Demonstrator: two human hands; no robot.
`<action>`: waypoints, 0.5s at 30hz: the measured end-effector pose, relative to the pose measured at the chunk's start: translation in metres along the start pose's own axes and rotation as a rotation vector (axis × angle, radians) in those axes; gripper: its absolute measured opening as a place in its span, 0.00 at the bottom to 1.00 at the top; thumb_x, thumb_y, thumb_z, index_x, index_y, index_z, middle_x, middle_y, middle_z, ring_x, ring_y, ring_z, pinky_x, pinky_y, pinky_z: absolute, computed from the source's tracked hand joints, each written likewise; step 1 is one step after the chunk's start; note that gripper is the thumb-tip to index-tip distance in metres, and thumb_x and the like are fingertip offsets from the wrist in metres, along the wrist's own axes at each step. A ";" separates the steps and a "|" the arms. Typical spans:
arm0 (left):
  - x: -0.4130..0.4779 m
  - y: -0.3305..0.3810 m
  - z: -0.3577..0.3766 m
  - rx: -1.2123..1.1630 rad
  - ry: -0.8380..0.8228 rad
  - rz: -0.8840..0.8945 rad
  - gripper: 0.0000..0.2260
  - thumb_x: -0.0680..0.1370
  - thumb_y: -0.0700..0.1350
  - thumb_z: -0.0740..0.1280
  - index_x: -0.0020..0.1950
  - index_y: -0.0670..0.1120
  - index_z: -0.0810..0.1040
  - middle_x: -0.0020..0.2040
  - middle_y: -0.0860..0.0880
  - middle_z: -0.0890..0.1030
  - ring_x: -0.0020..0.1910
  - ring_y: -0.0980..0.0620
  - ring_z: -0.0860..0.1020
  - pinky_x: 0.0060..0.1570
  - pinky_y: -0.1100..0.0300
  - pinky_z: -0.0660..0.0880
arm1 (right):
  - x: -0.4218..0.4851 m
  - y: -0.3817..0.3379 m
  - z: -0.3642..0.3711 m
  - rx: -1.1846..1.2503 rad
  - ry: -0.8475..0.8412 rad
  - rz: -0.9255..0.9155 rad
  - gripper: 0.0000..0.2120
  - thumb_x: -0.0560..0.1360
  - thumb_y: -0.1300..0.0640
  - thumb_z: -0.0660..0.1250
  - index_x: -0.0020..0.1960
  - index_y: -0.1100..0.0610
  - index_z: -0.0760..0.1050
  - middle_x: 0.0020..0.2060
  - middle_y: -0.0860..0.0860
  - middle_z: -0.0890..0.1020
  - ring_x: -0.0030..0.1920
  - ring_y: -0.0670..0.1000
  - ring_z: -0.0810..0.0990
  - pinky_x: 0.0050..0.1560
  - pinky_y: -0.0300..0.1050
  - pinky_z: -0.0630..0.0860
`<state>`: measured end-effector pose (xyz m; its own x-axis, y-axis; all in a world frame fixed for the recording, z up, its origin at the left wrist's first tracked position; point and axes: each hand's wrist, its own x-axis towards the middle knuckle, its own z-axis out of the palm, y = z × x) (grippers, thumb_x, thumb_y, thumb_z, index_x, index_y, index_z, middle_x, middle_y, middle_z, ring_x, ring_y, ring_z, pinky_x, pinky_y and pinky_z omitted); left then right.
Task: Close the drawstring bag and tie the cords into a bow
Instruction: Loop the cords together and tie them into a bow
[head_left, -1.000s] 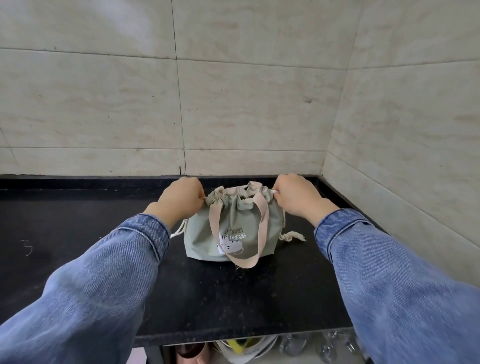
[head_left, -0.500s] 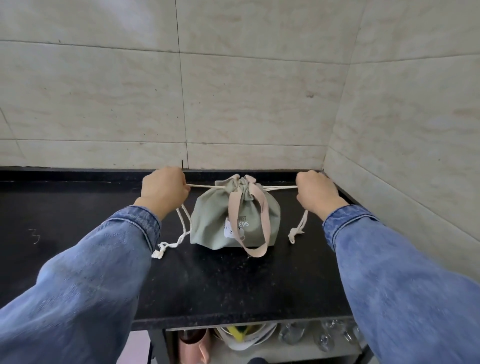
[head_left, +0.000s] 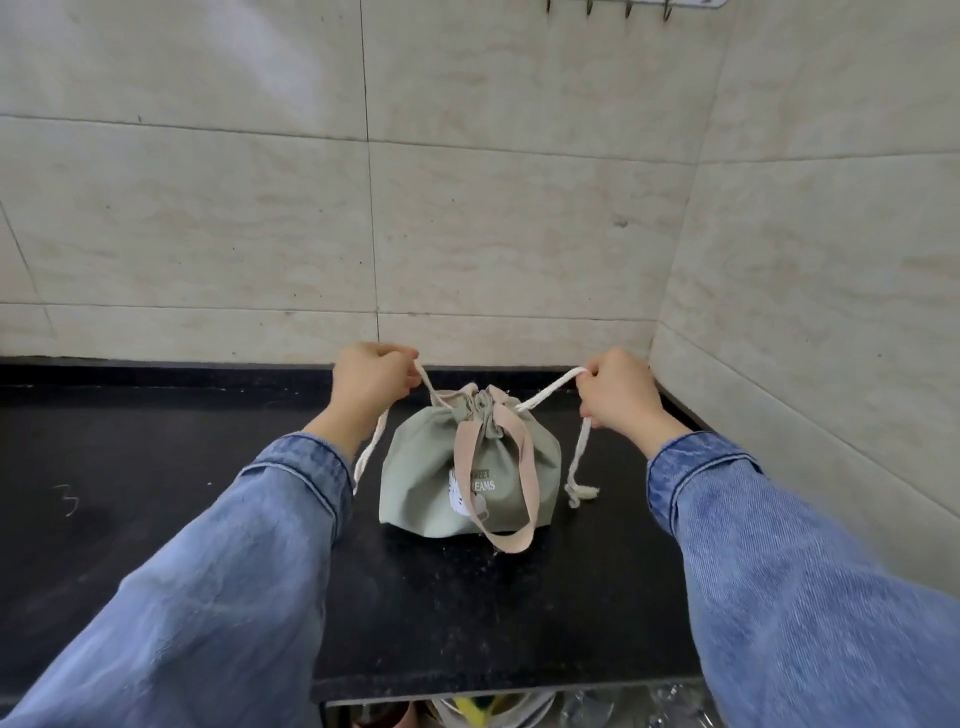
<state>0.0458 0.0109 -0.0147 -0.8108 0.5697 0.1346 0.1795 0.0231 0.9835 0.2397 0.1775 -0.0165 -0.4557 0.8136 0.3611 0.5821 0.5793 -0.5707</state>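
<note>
**Bag mouth gathered, one cord gripped in each fist**

The green drawstring bag (head_left: 470, 467) was seen standing upright on the black worktop (head_left: 156, 467), close to the corner where the tiled back wall (head_left: 363, 234) was met by the tiled side wall (head_left: 810, 260). Its mouth was drawn into tight gathers at the top, so nothing of its contents could be made out. A pink strap (head_left: 511, 499) was draped down the front of the bag, its loop resting on the worktop just before the base.

The left hand (head_left: 371, 382) was closed into a fist around the left cord (head_left: 426, 382), which was stretched from the fist down to the gathered mouth; its loose length hung down beside the left wrist. The right hand (head_left: 621, 397) was likewise closed into a fist around the right cord (head_left: 550, 387), which was held taut up from the mouth; its loose, knotted end (head_left: 582, 491) was trailed down onto the worktop just beside the bag. Both grips were held a little above the bag's top, one to each side.

Bare worktop was left open to the left of the bag and in front of it, up to the front edge. To the right, little room was left before the side wall. Dishes were dimly seen on a shelf (head_left: 519, 709) below the front edge.
</note>
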 end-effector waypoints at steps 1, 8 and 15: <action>0.002 0.005 0.006 -0.067 -0.023 0.007 0.09 0.75 0.37 0.62 0.50 0.39 0.81 0.45 0.42 0.84 0.43 0.48 0.83 0.48 0.55 0.79 | 0.004 -0.004 0.000 0.096 0.005 -0.020 0.11 0.73 0.64 0.57 0.38 0.63 0.78 0.26 0.56 0.81 0.25 0.55 0.80 0.31 0.47 0.80; 0.014 0.035 0.041 -0.119 -0.350 0.002 0.12 0.73 0.38 0.65 0.55 0.41 0.80 0.46 0.46 0.80 0.34 0.54 0.75 0.39 0.62 0.76 | 0.039 -0.052 -0.017 0.619 -0.059 -0.082 0.04 0.72 0.65 0.66 0.44 0.60 0.79 0.33 0.56 0.83 0.31 0.49 0.84 0.29 0.36 0.77; 0.012 0.041 0.056 0.277 -0.611 0.160 0.12 0.72 0.49 0.70 0.28 0.48 0.78 0.24 0.54 0.68 0.23 0.56 0.63 0.25 0.65 0.62 | 0.053 -0.060 -0.001 0.769 -0.246 -0.070 0.04 0.71 0.63 0.69 0.43 0.56 0.81 0.42 0.56 0.85 0.43 0.51 0.84 0.50 0.48 0.79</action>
<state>0.0744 0.0650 0.0207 -0.3176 0.9426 0.1029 0.4724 0.0632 0.8791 0.1811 0.1863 0.0375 -0.6611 0.6905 0.2934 -0.0383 0.3595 -0.9324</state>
